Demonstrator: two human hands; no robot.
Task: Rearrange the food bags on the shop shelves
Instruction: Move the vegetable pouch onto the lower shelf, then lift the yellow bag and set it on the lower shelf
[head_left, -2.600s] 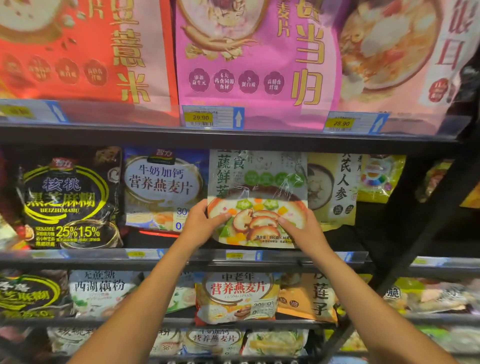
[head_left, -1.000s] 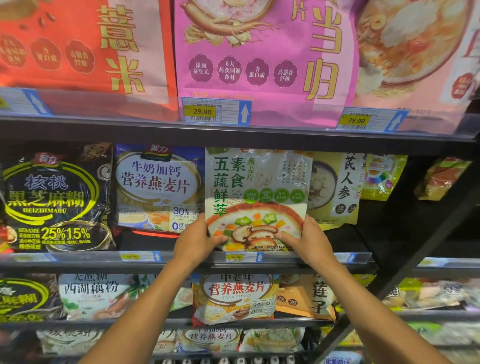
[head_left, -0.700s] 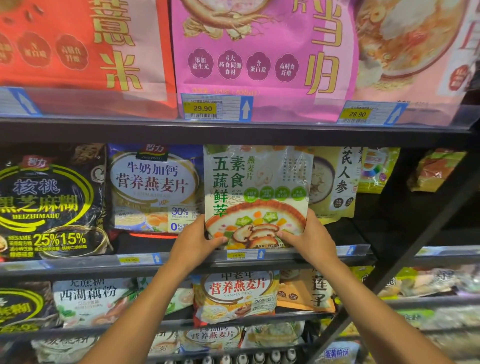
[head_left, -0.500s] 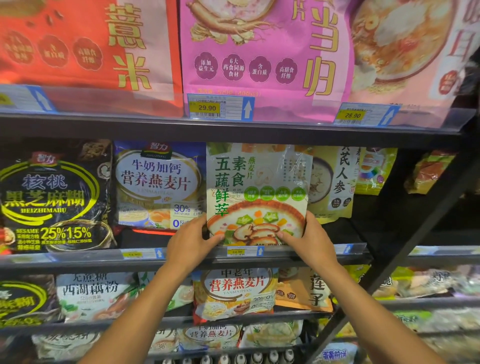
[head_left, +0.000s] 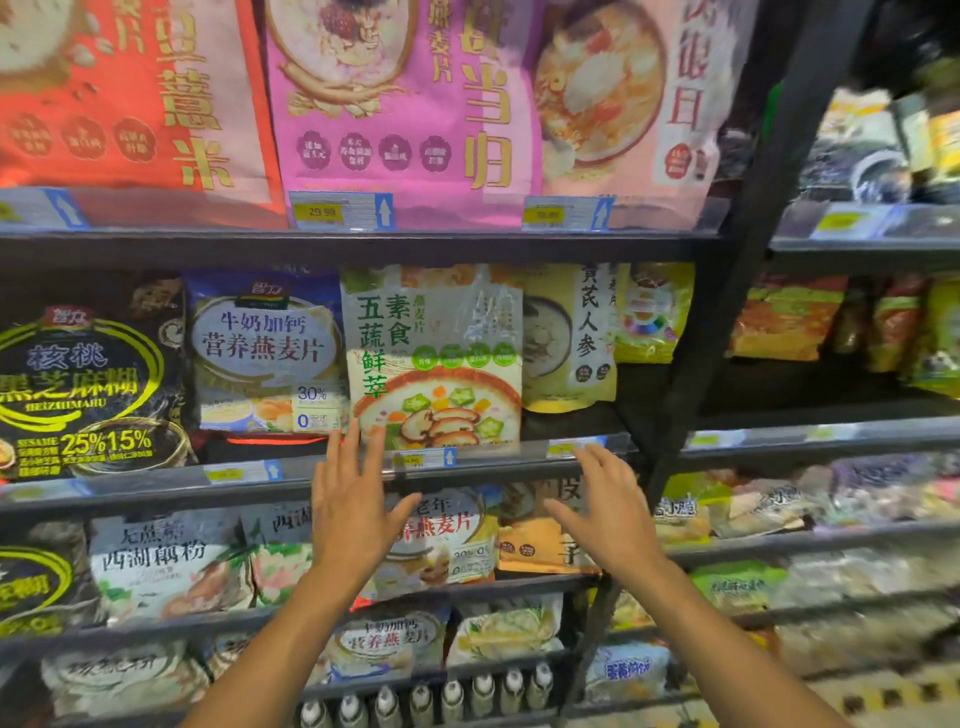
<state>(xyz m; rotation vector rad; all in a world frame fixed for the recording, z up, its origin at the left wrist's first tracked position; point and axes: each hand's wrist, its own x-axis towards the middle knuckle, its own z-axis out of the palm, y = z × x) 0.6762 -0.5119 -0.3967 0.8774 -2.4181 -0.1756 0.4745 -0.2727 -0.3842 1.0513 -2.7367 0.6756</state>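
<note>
The green-and-white vegetable oatmeal bag (head_left: 434, 358) is standing upright on the middle shelf (head_left: 156, 480), resting behind the clear price rail and sitting between the blue milk oatmeal bag (head_left: 265, 353) on its left and the yellow ginseng bag (head_left: 569, 338) on its right, overlapping the yellow one's edge. Both hands are hovering in front of the shelf edge just below it, holding nothing. The left hand (head_left: 356, 506) is spreading its fingers wide, fingertips (head_left: 353, 441) reaching up to the bag's lower left corner; contact there is hard to judge. The right hand (head_left: 605, 506) is also open and empty, palm facing forward, sitting below the bag's lower right corner and apart from it. 3 large bags are lining the shelf above.
</note>
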